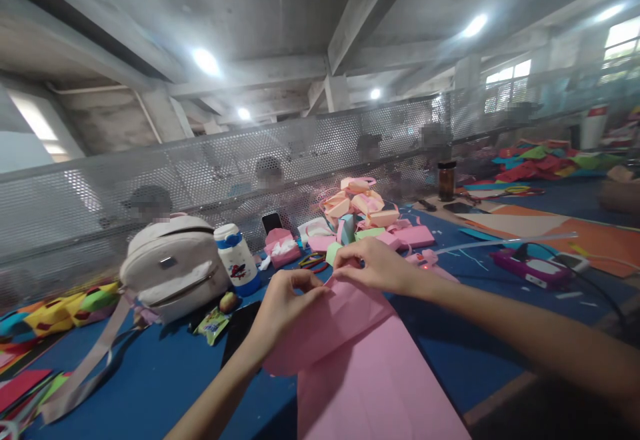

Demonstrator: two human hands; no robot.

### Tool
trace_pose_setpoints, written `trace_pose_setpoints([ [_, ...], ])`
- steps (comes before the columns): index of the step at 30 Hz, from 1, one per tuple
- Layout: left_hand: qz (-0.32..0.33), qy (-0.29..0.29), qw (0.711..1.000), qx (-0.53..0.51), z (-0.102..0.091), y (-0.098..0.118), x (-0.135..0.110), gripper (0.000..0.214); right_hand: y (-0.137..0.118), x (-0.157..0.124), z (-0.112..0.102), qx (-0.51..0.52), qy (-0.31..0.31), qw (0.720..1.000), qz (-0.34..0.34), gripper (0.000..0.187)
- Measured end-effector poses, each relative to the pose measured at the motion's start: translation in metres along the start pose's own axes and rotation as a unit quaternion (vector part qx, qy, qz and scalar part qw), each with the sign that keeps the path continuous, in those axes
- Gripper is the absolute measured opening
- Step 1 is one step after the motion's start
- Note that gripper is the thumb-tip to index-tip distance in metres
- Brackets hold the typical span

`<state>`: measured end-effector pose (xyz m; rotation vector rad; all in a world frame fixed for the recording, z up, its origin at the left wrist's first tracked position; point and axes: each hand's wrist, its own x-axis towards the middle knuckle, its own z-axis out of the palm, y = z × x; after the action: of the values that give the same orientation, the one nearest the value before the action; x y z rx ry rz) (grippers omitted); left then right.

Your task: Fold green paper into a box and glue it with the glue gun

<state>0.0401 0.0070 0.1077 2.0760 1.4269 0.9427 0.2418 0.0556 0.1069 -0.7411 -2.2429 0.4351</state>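
Note:
A pink sheet piece with a rounded edge [330, 333] is raised at a slant between my two hands. My left hand [293, 300] pinches its upper left edge, fingers curled. On the top edge, close beside it, my right hand [373, 265] pinches the same piece with thumb and fingertips. Under it lies a larger flat pink sheet [380, 387], reaching to the bottom of the view. Whether the two are joined cannot be told. Just beyond my right hand rests a pink tool with a small red light [431, 263]. Scissors [313, 262] lie beyond my left hand.
A white backpack [175, 267], a bottle with a blue base [237, 260] and a tissue pack [283, 248] stand at left. Behind my hands is a heap of pink and peach folded pieces [357, 203]. A purple power strip [531, 270] with a cable lies right. A perforated metal screen [310, 147] borders the table.

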Motion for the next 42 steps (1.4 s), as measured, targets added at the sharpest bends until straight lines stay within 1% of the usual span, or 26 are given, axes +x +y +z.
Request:
trace_pose_setpoints([
  [6, -0.047, 0.014, 0.998, -0.048, -0.001, 0.006, -0.004, 0.026, 0.009, 0.001, -0.013, 0.009, 0.014, 1.000, -0.002, 0.016],
  [7, -0.053, 0.020, 0.997, -0.055, -0.001, 0.005, -0.005, 0.026, 0.012, 0.002, -0.016, 0.013, 0.023, 1.000, -0.005, 0.016],
  [11, -0.081, 0.031, 0.992, -0.091, -0.002, -0.001, -0.008, 0.027, 0.017, 0.005, -0.024, 0.058, 0.119, 0.991, 0.000, 0.017],
  [12, -0.086, 0.031, 0.991, -0.102, -0.002, -0.003, -0.008, 0.027, 0.016, 0.005, -0.024, 0.076, 0.134, 0.988, 0.002, 0.017],
  [13, -0.087, 0.033, 0.990, -0.110, -0.002, -0.005, -0.008, 0.028, 0.016, 0.005, -0.023, 0.094, 0.133, 0.987, 0.002, 0.017],
  [14, -0.083, 0.035, 0.989, -0.114, -0.002, -0.007, -0.008, 0.029, 0.014, 0.005, -0.021, 0.110, 0.117, 0.987, 0.001, 0.016],
  [17, -0.062, 0.038, 0.991, -0.112, -0.004, -0.010, -0.005, 0.030, 0.012, 0.004, -0.009, 0.133, 0.041, 0.990, 0.005, 0.012],
  [18, -0.056, 0.036, 0.992, -0.109, -0.004, -0.010, -0.004, 0.030, 0.012, 0.005, -0.004, 0.141, 0.028, 0.989, 0.012, 0.011],
  [22, -0.032, 0.031, 0.995, -0.085, -0.005, -0.006, 0.003, 0.025, 0.013, 0.007, 0.010, 0.173, 0.020, 0.984, 0.033, 0.010],
  [26, 0.001, 0.054, 0.997, -0.057, -0.001, 0.000, 0.011, 0.027, 0.009, 0.012, 0.015, 0.170, 0.015, 0.985, 0.030, 0.010],
  [29, 0.026, 0.071, 0.996, -0.042, 0.001, 0.001, 0.013, 0.031, 0.008, 0.014, 0.015, 0.167, 0.021, 0.986, 0.019, 0.010],
  [32, 0.027, 0.072, 0.996, -0.033, 0.002, 0.001, 0.009, 0.033, 0.011, 0.014, 0.011, 0.178, 0.018, 0.984, 0.012, 0.012],
  [38, -0.037, 0.050, 0.997, -0.039, -0.003, -0.008, -0.006, 0.034, 0.023, 0.014, -0.003, 0.169, 0.042, 0.984, 0.021, 0.015],
  [42, -0.052, 0.064, 0.996, -0.026, -0.008, -0.017, -0.020, 0.036, 0.028, 0.014, -0.012, 0.161, 0.045, 0.985, 0.028, 0.017],
])
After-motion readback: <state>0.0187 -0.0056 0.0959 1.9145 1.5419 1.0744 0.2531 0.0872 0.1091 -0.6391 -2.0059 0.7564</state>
